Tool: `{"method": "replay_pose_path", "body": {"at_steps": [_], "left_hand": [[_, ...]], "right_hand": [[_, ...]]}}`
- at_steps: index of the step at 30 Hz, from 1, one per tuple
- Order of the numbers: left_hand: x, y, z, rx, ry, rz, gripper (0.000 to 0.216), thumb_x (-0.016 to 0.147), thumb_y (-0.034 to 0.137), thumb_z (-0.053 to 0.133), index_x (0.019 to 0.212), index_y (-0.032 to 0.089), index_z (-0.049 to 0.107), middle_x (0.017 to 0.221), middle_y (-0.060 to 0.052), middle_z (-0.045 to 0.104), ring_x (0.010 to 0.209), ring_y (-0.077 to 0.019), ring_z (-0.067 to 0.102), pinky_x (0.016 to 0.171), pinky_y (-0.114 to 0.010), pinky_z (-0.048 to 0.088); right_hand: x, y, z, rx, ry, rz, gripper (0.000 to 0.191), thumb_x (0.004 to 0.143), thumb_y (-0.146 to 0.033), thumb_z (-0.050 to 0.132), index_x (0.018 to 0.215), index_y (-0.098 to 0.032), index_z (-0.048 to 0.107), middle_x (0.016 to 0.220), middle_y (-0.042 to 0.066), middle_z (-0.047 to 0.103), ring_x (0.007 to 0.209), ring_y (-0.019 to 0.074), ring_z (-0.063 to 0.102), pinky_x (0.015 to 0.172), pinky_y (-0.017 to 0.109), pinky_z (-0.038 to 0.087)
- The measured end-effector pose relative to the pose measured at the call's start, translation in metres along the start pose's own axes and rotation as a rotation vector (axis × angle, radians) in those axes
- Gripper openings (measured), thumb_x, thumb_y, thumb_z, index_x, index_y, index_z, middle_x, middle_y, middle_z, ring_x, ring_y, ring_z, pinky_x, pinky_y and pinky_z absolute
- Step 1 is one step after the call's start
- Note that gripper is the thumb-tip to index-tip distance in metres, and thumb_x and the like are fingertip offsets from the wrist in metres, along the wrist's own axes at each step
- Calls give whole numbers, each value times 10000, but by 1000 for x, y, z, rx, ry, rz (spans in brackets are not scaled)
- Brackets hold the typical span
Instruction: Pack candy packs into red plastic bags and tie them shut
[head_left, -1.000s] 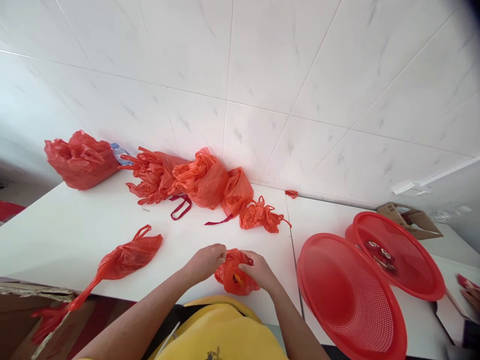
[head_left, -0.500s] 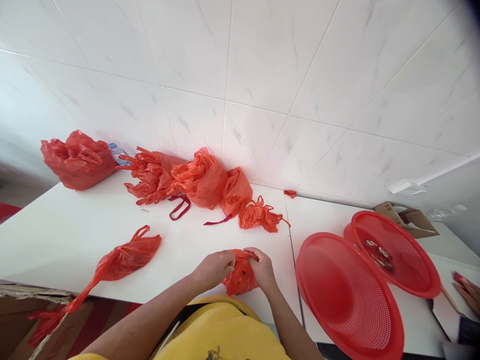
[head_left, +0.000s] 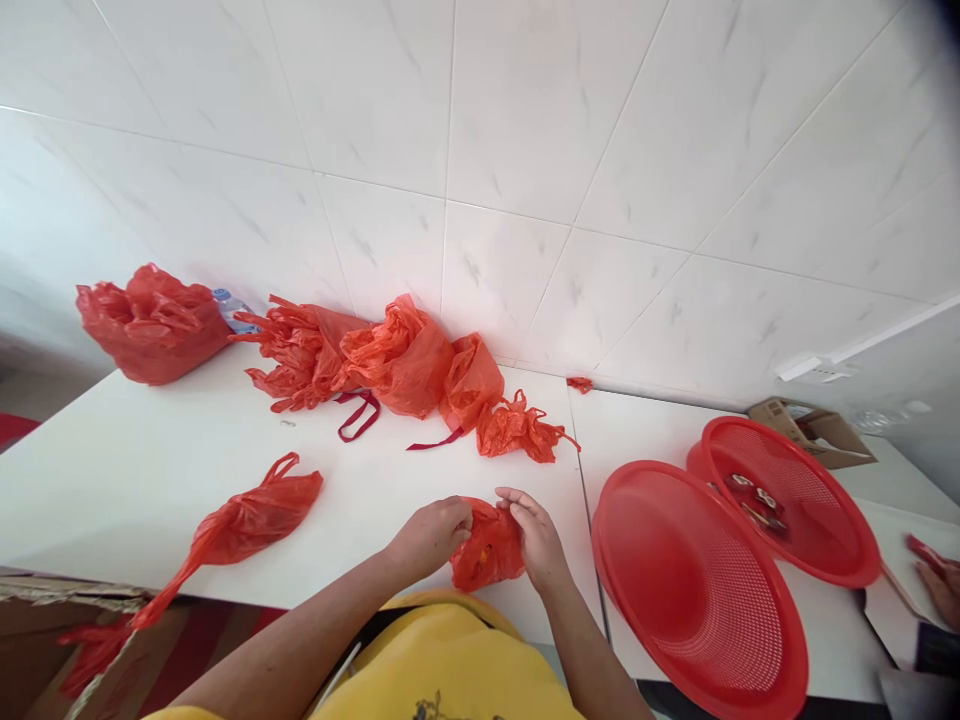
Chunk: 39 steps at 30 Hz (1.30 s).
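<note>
A small red plastic bag (head_left: 487,560) sits at the table's near edge, its mouth spread open towards me. Something with a bit of yellow shows inside, too unclear to name. At the bag's left rim, my left hand (head_left: 433,535) is closed, pinching the plastic. My right hand (head_left: 536,535) is on the bag's right side, fingers stretched and a little apart over the rim; its thumb is partly hidden. Beyond my hands lies a crumpled red bag (head_left: 517,430). To the left is a twisted red bag (head_left: 259,515), its tail hanging over a cardboard box (head_left: 120,660).
Stuffed red bags (head_left: 409,355) line the wall. Dark red straps (head_left: 360,415) lie before them. Two red perforated baskets stand at right, a near one (head_left: 675,560) and a far one (head_left: 795,470) with small packets inside. Another person's hand (head_left: 941,590) shows at the right edge.
The bag's mouth has opened wider. My right hand's fingers have loosened from a pinch at the rim and stretched out. My left hand keeps its grip.
</note>
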<state>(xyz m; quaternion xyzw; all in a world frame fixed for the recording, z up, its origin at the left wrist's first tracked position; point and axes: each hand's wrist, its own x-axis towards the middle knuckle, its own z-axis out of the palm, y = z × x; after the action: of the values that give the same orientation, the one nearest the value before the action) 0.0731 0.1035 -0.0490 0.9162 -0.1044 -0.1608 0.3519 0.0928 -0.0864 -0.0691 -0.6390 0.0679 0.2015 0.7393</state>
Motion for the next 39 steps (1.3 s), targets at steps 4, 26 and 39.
{"method": "replay_pose_path", "body": {"at_steps": [4,26,39], "left_hand": [[0,-3,1,15,33,8,178,730,104,409,749,211,550,844,-12,609,725,-151,544,647,-260,380],[3,-3,6,11,14,23,126,712,116,379,690,198,473,807,4,586,675,-131,510,581,-240,336],[13,-11,10,199,23,35,158,785,121,369,754,207,498,843,-15,584,749,-153,546,613,-256,353]], "right_hand": [[3,-3,-8,-43,-3,-37,272,732,-235,578,1001,-226,618,846,2,560,806,155,568,797,305,446],[-18,3,-18,-247,-240,58,89,695,-190,592,773,-192,549,740,-23,567,678,134,505,612,249,381],[0,7,-27,-371,96,-43,263,786,-417,555,652,-197,502,601,-44,462,578,116,401,555,246,326]]}}
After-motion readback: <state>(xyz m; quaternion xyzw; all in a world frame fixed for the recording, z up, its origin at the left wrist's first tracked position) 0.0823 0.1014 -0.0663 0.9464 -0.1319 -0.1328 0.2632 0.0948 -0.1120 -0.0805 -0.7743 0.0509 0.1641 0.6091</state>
